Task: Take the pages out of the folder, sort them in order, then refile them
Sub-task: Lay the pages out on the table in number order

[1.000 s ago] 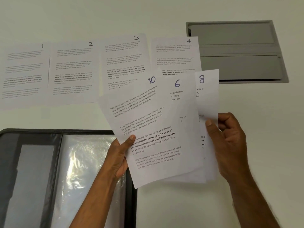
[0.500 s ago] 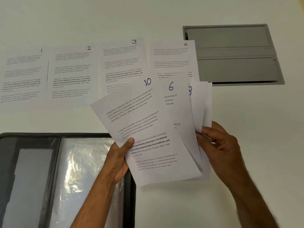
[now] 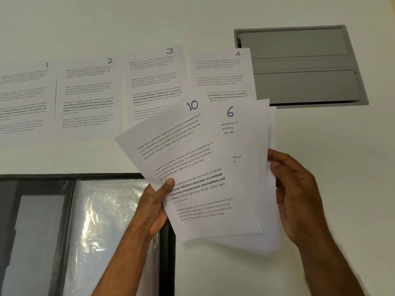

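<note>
Over white table (image 3: 320,167), both hands' fingers grip fanned pages (image 3: 245,178), tops pointing away.

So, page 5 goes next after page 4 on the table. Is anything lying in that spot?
Partly. Right of page 4 the table has a recessed grey hatch that page 4's edge overlaps. The held pages hang below it, so a page 5 would lie across the hatch.

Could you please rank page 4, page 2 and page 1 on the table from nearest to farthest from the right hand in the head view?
From the right hand:
1. Page 4, just up and left, beside the grey hatch.
2. Page 2, farther left in the row.
3. Page 1, at the far left edge.
</note>
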Demonstrator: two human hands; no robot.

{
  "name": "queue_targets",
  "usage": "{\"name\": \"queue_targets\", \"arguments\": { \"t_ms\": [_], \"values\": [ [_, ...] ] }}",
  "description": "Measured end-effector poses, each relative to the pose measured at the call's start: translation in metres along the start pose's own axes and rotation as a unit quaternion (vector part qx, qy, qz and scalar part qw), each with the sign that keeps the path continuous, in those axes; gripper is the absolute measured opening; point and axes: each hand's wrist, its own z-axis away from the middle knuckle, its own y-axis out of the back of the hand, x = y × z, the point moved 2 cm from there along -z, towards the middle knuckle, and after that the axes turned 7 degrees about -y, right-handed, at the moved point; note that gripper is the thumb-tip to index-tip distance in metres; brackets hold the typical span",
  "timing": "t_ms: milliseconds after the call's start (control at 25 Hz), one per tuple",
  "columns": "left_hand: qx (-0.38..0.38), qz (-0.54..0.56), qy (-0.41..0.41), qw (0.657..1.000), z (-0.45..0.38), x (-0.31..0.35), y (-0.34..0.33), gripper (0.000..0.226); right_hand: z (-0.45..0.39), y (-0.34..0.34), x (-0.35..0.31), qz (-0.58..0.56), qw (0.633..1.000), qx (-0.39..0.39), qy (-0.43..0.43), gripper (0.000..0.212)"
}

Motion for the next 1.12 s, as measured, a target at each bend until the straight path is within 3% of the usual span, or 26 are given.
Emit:
{"name": "queue_targets", "arguments": {
  "t_ms": [200,480,600,680,800,920,1120],
  "values": [
    [0.000,0.000,0.003,1.000,-0.002,0.001,0.000,0.036,-0.007,0.002,0.002,0.019,1.000,0.019,0.004,0.015],
    [-0.005,0.002,0.014,1.000,-0.006,0.000,0.005,0.051,-0.014,0.002,0.004,0.125,0.992,-0.006,0.011,0.016],
    [-0.014,0.000,0.016,1.000,-0.008,-0.001,0.002,0.050,-0.017,0.000,0.006,0.154,0.986,0.053,0.034,0.011],
    [-0.018,-0.003,0.016,1.000,-0.009,-0.002,-0.001,0.046,-0.019,-0.001,0.007,0.155,0.982,0.094,0.056,0.021],
    [-0.022,-0.005,0.014,1.000,-0.010,-0.003,-0.005,0.044,-0.019,-0.002,0.002,0.141,0.979,0.119,0.090,0.009],
    [-0.022,-0.010,0.013,1.000,-0.011,-0.002,-0.005,0.045,-0.022,-0.002,0.002,0.143,0.976,0.119,0.113,0.003],
    [-0.029,-0.029,0.012,0.999,-0.013,-0.001,-0.005,0.040,-0.025,-0.001,0.004,0.128,0.978,0.098,0.136,0.011]
  ]
}}
